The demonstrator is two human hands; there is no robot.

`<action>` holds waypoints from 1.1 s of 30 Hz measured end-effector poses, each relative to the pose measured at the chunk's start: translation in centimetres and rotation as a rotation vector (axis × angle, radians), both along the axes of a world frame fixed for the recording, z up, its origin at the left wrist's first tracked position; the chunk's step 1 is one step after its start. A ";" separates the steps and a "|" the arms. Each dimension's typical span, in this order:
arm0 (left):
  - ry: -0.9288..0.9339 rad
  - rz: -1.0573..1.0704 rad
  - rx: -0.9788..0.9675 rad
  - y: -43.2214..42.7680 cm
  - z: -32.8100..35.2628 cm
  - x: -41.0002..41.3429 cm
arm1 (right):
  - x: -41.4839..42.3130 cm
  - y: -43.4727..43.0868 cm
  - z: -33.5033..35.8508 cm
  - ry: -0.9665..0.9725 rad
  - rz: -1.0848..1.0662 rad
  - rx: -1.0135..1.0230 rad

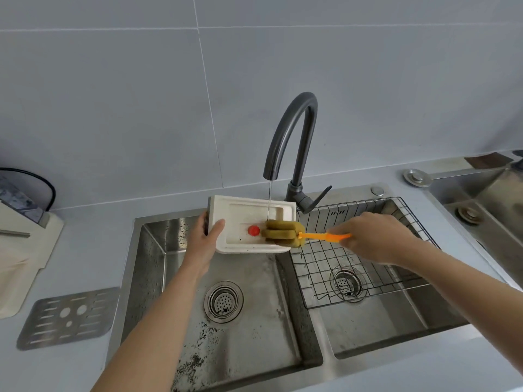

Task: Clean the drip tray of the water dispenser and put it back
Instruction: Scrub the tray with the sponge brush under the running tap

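Head view looks down on a double steel sink (pixel 152 267), its left basin speckled with dark flecks. Over that basin the tray (pixel 246 210) is held up under the tap (pixel 294 131). It is a white plastic rectangle with rounded corners, a raised rim and a shallow well, tilted so its open face turns toward the person. A small round red knob (pixel 254 230) sits in the well. A thin stream of water (pixel 269 198) falls from the dark arched spout onto the brush (pixel 284 233) (a lobed olive-yellow sponge head on a slim orange plastic handle), which presses against the tray's right end.

The left hand (pixel 208 239) grips the tray's left edge, thumb over the rim, fingers behind it. The right hand (pixel 370 239) is closed round the handle's far end, knuckles up, wrist over the wire rack (pixel 353 267) in the right basin; how its fingers wrap I can't quite make out.

On the pale counter (pixel 93 250) to the left lies a flat slotted metal grille (pixel 68 318).
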State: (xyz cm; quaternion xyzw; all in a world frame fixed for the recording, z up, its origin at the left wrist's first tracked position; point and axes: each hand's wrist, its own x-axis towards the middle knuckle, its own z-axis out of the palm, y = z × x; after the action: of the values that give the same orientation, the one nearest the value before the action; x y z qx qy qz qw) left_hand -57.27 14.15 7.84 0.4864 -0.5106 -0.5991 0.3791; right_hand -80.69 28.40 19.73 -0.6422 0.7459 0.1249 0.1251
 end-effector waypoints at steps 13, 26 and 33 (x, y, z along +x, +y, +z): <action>0.161 -0.070 0.319 0.9 -2.2 -3.3 | -0.1 1.4 -0.7 0.120 -0.021 -0.136; 0.225 -0.147 0.428 2.6 -2.8 -5.5 | -0.2 2.8 -3.0 0.133 -0.031 -0.215; 0.232 -0.207 0.421 2.2 -2.6 -6.6 | 0.4 2.2 -3.6 0.106 -0.013 -0.243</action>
State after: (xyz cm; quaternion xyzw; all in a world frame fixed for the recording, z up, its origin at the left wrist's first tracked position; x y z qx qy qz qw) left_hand -63.91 16.37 5.28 0.4276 -0.3749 -0.7796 0.2625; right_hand -80.26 30.60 16.09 -0.6402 0.7653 0.0666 0.0074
